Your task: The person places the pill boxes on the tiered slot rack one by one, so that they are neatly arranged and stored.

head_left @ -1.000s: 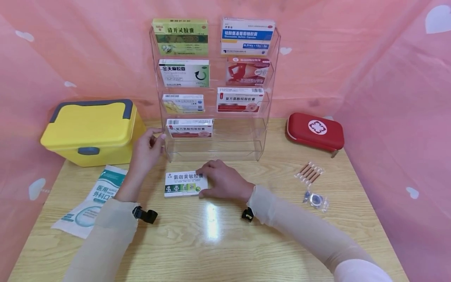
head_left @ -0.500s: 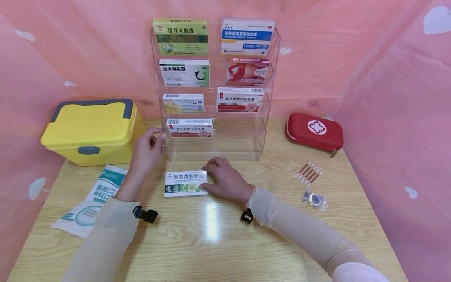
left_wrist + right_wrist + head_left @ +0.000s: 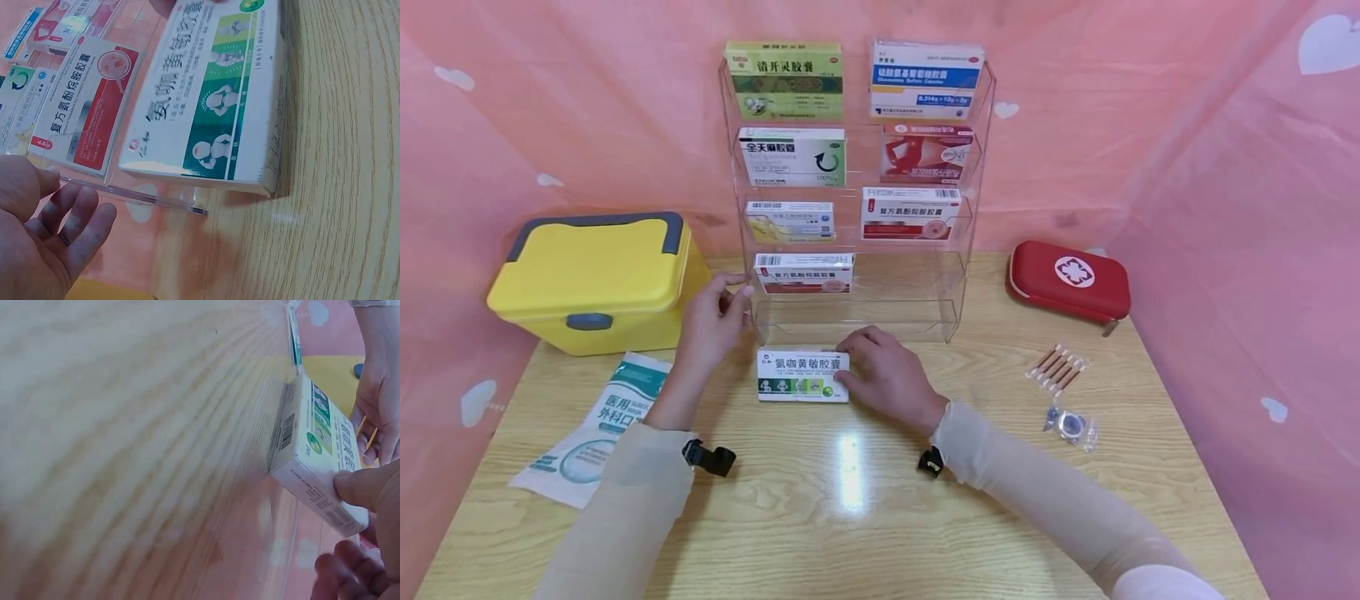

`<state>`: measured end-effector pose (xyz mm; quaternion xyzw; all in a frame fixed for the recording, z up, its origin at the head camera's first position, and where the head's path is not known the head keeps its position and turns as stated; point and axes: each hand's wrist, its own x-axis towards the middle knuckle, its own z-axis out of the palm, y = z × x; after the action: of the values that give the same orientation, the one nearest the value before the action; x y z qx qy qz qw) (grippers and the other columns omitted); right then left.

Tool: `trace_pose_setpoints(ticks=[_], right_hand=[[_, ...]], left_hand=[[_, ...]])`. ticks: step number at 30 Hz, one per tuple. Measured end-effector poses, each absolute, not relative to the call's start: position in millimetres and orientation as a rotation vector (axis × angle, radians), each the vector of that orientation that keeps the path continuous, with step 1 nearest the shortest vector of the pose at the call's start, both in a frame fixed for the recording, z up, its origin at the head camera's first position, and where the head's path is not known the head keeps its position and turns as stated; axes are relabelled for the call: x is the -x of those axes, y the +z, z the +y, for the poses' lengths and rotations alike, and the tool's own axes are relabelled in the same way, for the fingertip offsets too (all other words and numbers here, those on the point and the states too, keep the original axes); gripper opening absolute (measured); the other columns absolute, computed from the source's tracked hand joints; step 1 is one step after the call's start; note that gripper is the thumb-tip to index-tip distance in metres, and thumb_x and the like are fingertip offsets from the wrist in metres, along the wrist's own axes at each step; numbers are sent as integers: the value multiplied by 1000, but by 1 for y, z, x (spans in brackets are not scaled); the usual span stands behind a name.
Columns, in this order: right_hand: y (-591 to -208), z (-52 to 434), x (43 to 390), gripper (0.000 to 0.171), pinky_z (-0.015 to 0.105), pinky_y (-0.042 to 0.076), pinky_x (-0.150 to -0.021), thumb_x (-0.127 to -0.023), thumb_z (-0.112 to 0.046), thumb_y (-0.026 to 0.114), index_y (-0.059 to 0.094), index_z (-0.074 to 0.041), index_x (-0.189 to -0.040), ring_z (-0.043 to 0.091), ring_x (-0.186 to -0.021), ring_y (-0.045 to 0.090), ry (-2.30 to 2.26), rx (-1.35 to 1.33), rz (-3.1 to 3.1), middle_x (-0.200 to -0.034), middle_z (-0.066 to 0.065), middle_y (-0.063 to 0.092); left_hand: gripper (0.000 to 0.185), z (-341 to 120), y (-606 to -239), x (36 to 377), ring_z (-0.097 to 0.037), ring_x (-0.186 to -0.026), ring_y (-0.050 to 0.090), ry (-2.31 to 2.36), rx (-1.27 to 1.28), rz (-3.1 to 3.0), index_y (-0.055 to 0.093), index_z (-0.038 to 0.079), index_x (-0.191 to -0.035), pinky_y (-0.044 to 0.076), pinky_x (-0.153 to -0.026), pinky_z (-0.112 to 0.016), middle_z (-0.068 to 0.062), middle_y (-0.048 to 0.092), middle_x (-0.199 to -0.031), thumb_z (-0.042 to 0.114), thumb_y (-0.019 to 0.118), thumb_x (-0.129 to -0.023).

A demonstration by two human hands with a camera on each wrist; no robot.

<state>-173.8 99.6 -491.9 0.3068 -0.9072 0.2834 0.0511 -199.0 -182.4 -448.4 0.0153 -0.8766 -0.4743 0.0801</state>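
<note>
My right hand [image 3: 891,375] pinches the right end of a white medicine box [image 3: 802,377] with a green picture strip, thumb on its front face. The box tilts up in front of the clear display rack [image 3: 906,312], its lower edge close to the table in the right wrist view [image 3: 315,450]. At the rack's lower left, my left hand [image 3: 711,321] grips the side edge between thumb and fingers. Right beside that hand, a red-and-white medicine box [image 3: 805,275] sits in a lower tier. In the left wrist view the tilted box overlaps the rack's front.
Several medicine boxes fill the upper tiers, among them a green box [image 3: 786,82] and a blue-and-white box [image 3: 927,81]. To the left are a yellow case [image 3: 591,267] and a mask packet [image 3: 602,433]. A red pouch [image 3: 1067,283], swabs [image 3: 1058,370] and a small wrapped item [image 3: 1072,427] lie right.
The white-and-green box, flat on the table before, is now tilted up and nearer the rack. My right hand has moved slightly forward with it. The left hand stays at the rack's edge.
</note>
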Motion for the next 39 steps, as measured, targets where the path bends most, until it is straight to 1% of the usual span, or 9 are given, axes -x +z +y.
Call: trace_pose_setpoints(ticks=[6,13,16,21,25,28,30,33,39], right_hand=[[-493,103,159,25,21,54,-74,-93,-17,77,66,-17,-116,0,-95,62,1139,-1038,-2676,-112,-9,62],[-486,106,157,25,21,56,-73,-94,-11,75,66,-16,-116,5,-99,66,1360,-1074,-2598,-114,-7,64],[-468,120,168,24,26,58,-69,-93,-9,75,68,-14,-116,11,-96,68,1446,-1024,-2520,-114,-3,66],[-416,160,200,27,33,59,-62,-91,-1,75,69,-6,-116,20,-88,71,1434,-890,-2328,-112,6,70],[-384,193,223,30,27,57,-64,-91,-2,76,69,-8,-119,20,-92,71,1309,-800,-2279,-117,2,69],[-375,211,234,30,20,54,-67,-90,-6,78,70,-10,-120,20,-97,71,1182,-752,-2312,-119,-1,69],[-375,219,240,31,19,53,-67,-91,-7,78,70,-11,-120,19,-98,71,1111,-735,-2344,-120,-1,69],[-377,224,245,30,22,54,-67,-92,-10,76,70,-11,-121,18,-100,71,1009,-738,-2393,-120,-1,68],[-375,220,254,32,38,58,-69,-94,-14,75,69,-12,-125,16,-104,67,903,-749,-2481,-122,0,66]], left_hand=[[39,-183,-449,199,-25,-75,59,-1417,-30,-2614,62,9,-134,50,-60,-27,-13,55,-85,35,54,-106],[37,-185,-451,199,-26,-72,59,-1416,-32,-2586,63,7,-132,48,-57,-26,-13,55,-83,32,55,-106],[34,-183,-452,200,-27,-71,62,-1418,-4,-2569,64,5,-129,49,-57,-24,-14,55,-81,29,57,-106],[31,-182,-452,200,-26,-69,62,-1419,12,-2544,64,4,-127,49,-56,-23,-13,54,-79,26,58,-105],[32,-182,-452,200,-24,-68,59,-1411,-3,-2547,64,5,-128,47,-55,-24,-13,54,-79,27,57,-106],[32,-182,-451,200,-25,-69,59,-1414,1,-2556,64,6,-129,47,-55,-25,-13,55,-80,27,57,-106],[33,-181,-451,200,-25,-69,59,-1414,5,-2564,64,6,-129,48,-55,-25,-13,55,-80,28,57,-106],[33,-181,-451,200,-25,-69,59,-1414,4,-2565,64,6,-129,48,-56,-25,-13,55,-81,28,57,-106],[32,-182,-452,200,-25,-69,59,-1413,-4,-2552,64,5,-127,49,-57,-24,-13,55,-79,27,58,-105]])
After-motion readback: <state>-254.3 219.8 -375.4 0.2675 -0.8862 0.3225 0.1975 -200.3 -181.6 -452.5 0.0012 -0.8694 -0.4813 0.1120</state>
